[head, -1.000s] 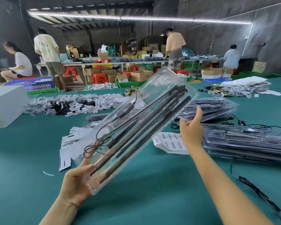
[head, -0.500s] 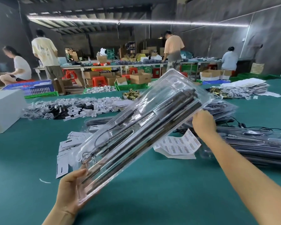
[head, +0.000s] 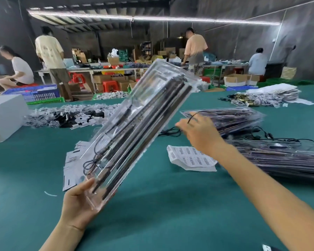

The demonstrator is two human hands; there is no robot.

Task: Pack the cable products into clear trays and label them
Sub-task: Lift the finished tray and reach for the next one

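a: left hand (head: 76, 203) — holding what?
b: gripping the near end of a clear tray (head: 134, 134); thumb curled over the top face, fingers under it; raised off the green worktop (head: 152, 214), tilted, far end up and to the right.
a: inside the tray?
b: long black cable products (head: 143, 127) lying lengthwise; thin black wire (head: 92, 163) looped near the lower end.
a: right hand (head: 199, 134)?
b: apart from the tray, just right of its middle; reaching out over the worktop, blurred; fingers pointing left, loosely bent; thin dark line across them, nature unclear; gripping something or not — cannot tell.
a: under that hand?
b: white label sheets (head: 190, 158) lying on the worktop, near the wrist; black loose cable (head: 170, 132) just beyond the fingertips.
a: further right?
b: stacks of filled trays (head: 279, 156) on the worktop; another stack (head: 225, 118) behind the hand.
a: left side?
b: white cards (head: 71, 165) scattered beside the tray's lower end; heap of bagged parts (head: 65, 116) further back; white box (head: 5, 116) at the left edge.
a: background?
b: four people at other tables; red stools (head: 109, 86); cardboard boxes (head: 234, 79).
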